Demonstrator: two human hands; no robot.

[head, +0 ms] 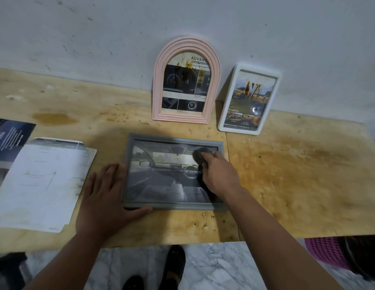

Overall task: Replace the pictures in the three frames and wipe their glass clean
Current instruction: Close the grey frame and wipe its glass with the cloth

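Now the right hand (pixel 219 174) grips a dark cloth (pixel 200 154), pressing it on the glass of the grey frame (pixel 174 172) lying flat on the wooden table (pixel 297 174). Flat beside its left edge, the left hand (pixel 105 195) rests with straight fingers, thumb along the bottom rail. Beyond the fingertips, a pink arched frame (pixel 186 80) and a white frame (pixel 249 99) lean against the wall.

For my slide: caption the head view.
Right hand wipes the grey frame with a cloth; left hand steadies it.

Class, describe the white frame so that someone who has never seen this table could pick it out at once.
Start at the pale wall behind the wooden table: two frames lean against it. The white frame is the right-hand one, beside the pink arched frame. It alone is rectangular with rounded corners, tilted, and holds a yellowish picture of vehicles.
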